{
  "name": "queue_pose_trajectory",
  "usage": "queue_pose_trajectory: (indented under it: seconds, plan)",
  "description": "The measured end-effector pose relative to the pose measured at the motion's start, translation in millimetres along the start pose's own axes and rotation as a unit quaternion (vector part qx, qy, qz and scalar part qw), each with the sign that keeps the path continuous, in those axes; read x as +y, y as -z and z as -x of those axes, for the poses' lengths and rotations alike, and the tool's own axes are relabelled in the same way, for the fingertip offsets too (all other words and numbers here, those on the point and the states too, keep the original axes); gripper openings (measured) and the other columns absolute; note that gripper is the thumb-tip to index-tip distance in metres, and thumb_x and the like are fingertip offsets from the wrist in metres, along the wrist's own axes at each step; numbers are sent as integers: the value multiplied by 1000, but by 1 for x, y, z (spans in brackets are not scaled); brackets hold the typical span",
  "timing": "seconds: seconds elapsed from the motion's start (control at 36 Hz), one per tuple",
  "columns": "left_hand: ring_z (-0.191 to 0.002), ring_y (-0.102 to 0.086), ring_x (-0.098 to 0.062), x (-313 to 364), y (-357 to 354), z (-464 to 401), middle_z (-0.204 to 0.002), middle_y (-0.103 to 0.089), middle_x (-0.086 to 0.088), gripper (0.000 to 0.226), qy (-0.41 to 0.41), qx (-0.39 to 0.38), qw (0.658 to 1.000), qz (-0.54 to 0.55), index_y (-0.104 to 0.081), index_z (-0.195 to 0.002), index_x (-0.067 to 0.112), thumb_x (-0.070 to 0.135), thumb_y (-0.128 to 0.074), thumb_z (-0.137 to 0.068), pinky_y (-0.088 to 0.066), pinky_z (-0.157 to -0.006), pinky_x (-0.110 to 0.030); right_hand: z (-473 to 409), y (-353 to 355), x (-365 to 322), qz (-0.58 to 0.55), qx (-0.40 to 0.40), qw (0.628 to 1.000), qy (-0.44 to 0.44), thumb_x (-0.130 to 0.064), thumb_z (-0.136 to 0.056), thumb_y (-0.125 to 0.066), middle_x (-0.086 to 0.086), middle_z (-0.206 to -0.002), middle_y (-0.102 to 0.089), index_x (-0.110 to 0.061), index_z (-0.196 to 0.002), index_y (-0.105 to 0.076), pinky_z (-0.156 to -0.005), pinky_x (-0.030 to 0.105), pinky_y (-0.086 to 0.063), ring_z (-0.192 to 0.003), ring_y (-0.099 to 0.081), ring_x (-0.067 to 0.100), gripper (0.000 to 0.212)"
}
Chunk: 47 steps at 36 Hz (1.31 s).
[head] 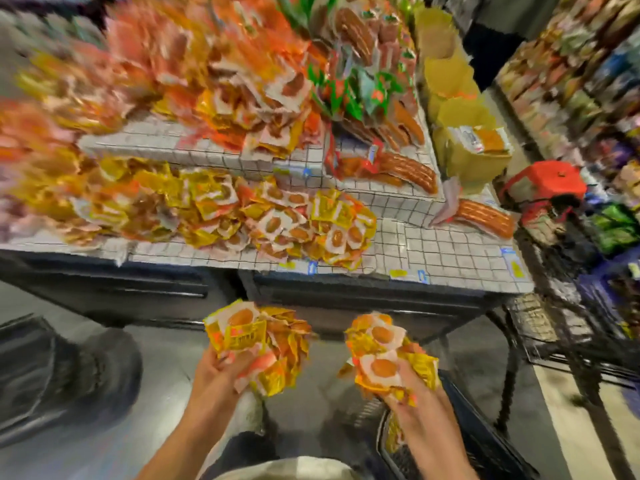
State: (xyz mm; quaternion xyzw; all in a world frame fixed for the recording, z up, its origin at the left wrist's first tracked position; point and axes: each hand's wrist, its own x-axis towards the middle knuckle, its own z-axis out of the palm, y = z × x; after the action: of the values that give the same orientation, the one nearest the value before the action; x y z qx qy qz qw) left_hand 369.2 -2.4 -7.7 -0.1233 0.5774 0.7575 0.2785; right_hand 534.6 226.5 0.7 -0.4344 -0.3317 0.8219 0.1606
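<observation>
Now both hands are full. The left hand (214, 372) grips the left bunch (258, 348) of yellow-and-orange packets. Its fingers curl round the lower end, so the packets fan up and to the right above the knuckles. The right hand (415, 388) clamps the right bunch (384, 358) in the same way, with the packets spreading up and to the left of its fingers. The bunches are held side by side with a clear gap between them. Both are below the front edge of the table (450, 251) and not touching it. The right hand is above a black basket (485, 441).

Counted, that makes two hands and two bunches, one in each. The packets within a bunch cannot be counted, as they are crumpled, overlapping and blurred. The left bunch shows one white face with a round brown piece, and the right bunch shows two.

The table has two tiers under a white grid cloth. On the lower tier a pile (277, 220) of like packets lies well above the hands. The heaps on the upper tier are too smeared to count. One long sausage (485, 214) lies at the right end of the lower tier, and another (412, 173) lies on the tier above. Behind them stands a row of yellow boxes (450, 74), four as far as can be told. One red stool (543, 185) stands to the right of the table, near stocked shelves (588, 81).
</observation>
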Motion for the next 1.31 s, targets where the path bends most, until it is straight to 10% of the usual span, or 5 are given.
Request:
queue_pose_trajectory:
  seconds: [0.42,0.64,0.83,1.03,1.31]
  plan:
    - [-108,-70,-37,88,101,-112,-119,-72,-15,59,15,-50,999,-13,-67,-124,23,18,-89,-69,-59,-86,-49,-49,-162,35,-16,-18,999,-39,-4,-102,-54,19,-142,-59,-17,-147,-51,-114,67,-35,-131,-56,41,47]
    - [-105,-70,-41,111,64,-155,-116,-72,-21,61,12,-54,998,29,-61,-127,17,4,-77,-70,-60,-86,-46,-77,-190,-23,-46,-7,999,17,-9,-94,-61,11,-127,-71,-19,-134,-63,-72,38,-63,-111,-71,28,41]
    - [-104,-70,-41,147,-12,-179,-118,-70,-22,51,-24,-76,996,30,-58,-126,15,2,-73,-78,-63,-66,-42,-124,-206,-92,-33,-42,996,71,-13,-88,-69,11,-126,-72,-18,-129,-67,-85,38,-62,-114,-70,24,41]
    - [-103,-71,-42,167,-60,-193,-109,-74,-16,84,-54,-73,996,17,-45,-139,14,12,-87,-66,-42,-109,-56,-191,-207,-121,-24,-138,982,125,-14,-99,-62,8,-136,-66,-30,-140,-59,-91,39,-59,-124,-65,25,45]
    - [-101,-72,-41,167,-87,-211,-120,-70,-21,97,-35,-26,999,1,-24,-151,12,13,-85,-75,-50,-97,-55,-266,-180,-76,355,-38,902,241,-24,-95,-71,-10,-140,-57,-60,-123,-49,-96,20,-49,-130,-53,13,51]
